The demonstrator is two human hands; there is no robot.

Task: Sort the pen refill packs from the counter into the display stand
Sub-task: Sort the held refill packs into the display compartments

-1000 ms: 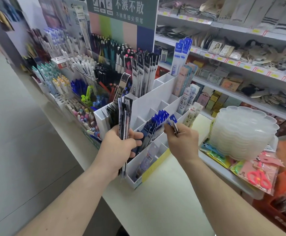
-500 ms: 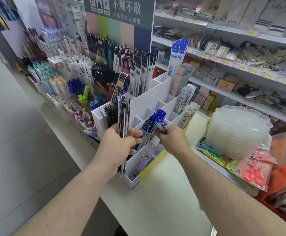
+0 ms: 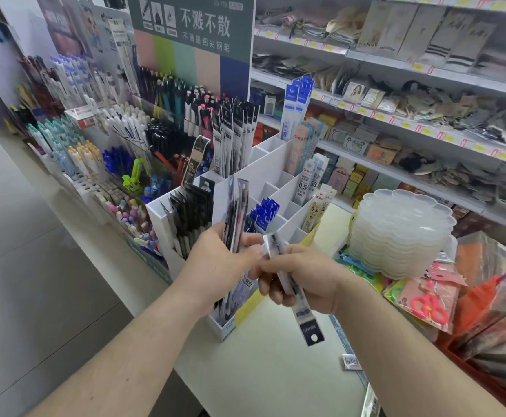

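My left hand (image 3: pixel 215 263) grips an upright bundle of dark refill packs (image 3: pixel 236 212) in front of the white stepped display stand (image 3: pixel 276 173). My right hand (image 3: pixel 303 275) holds a single clear refill pack (image 3: pixel 300 308) that slants down to the right, its dark hang tab lowest. The two hands almost touch. The stand's compartments hold black packs (image 3: pixel 191 212) at the left, blue packs (image 3: pixel 263 212) in the middle and white 0.5 packs (image 3: pixel 316 209) at the right. Several compartments are empty.
A stack of clear plastic trays (image 3: pixel 402 230) stands to the right on the white counter (image 3: pixel 260 371). Packaged scissors (image 3: pixel 426 302) and bags lie at the far right. Pen racks (image 3: pixel 101 145) fill the left, and shop shelves (image 3: pixel 426 139) run behind.
My right hand has pulled back from the blue packs in the stand and now holds one clear pack beside my left hand. The camera has come closer.
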